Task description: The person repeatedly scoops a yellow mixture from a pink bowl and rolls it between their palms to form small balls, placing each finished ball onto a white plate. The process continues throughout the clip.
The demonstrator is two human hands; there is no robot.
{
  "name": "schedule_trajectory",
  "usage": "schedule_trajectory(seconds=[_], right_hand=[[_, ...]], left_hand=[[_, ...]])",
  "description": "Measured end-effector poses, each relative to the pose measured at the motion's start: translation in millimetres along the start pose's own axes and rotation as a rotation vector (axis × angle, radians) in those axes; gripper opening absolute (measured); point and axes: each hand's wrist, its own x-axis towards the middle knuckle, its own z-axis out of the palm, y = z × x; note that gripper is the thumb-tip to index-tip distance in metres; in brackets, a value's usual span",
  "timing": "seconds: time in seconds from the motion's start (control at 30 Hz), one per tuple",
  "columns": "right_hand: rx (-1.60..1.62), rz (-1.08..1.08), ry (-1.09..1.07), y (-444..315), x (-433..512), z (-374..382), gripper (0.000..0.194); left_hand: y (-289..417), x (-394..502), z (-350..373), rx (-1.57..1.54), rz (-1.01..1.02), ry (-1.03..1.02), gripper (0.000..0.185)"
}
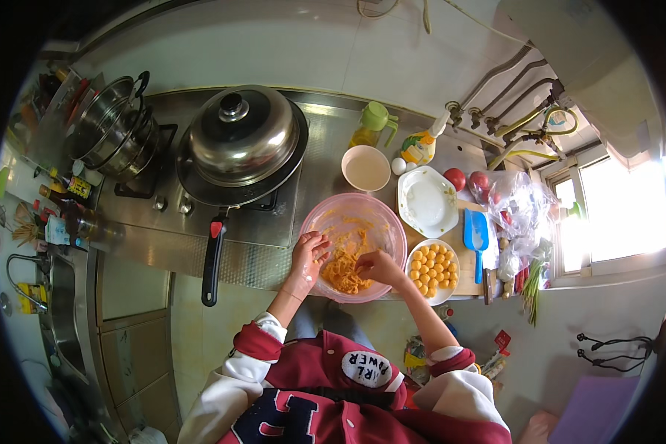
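Observation:
A pink plastic bowl [397,233] stands at the counter's front edge, with orange dough [345,269] inside, lumpy and partly smeared up the wall. My right hand [378,267] is in the bowl with its fingertips at the dough; whether they pinch a piece is hidden. At the bowl's left rim my left hand [309,258] is raised, palm up, fingers loosely curled and apart, with bits of dough stuck to it. Directly right of the bowl, a white plate [433,299] holds several round orange dough balls [433,270].
A lidded frying pan [244,141] sits on the gas stove, its handle [215,261] jutting forward. Behind the bowl are a beige bowl [366,168], eggs [399,166] and an oil jug [369,125]. A white dish [428,201], blue scoop [476,230] and knife [488,287] lie right.

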Motion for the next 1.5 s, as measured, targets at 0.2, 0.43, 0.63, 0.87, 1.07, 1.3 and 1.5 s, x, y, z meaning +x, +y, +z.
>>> schedule_trajectory(seconds=[0.2, 0.43, 0.63, 0.87, 1.07, 1.3, 1.5], right_hand=[[1.079, 0.091, 0.076, -73, -32, -23, 0.028], [0.52, -0.092, 0.366, -95, -27, 11, 0.029], [-0.351, -0.287, 0.666, -112, -35, 25, 0.02], [-0.238, -0.339, 0.728, -124, -31, 4, 0.034], [-0.38, -0.246, 0.658, -117, -1, 11, 0.051], [-0.171, -0.336, 0.527, -120, -10, 37, 0.054], [-0.375, -0.236, 0.674, -99, -1, -4, 0.052]], left_hand=[[-8, -6, 13, -0.061, -0.045, -0.092, 0.022], [-6, -36, 56, -0.327, -0.038, -0.492, 0.049], [-11, -33, 56, -0.17, -0.019, -0.387, 0.038], [-12, -29, 54, -0.086, -0.028, -0.421, 0.042], [-20, -31, 59, -0.464, -0.132, -0.671, 0.066], [-31, -25, 49, -0.216, 0.081, -0.646, 0.061], [-14, -50, 78, -0.254, -0.121, -0.384, 0.055]])
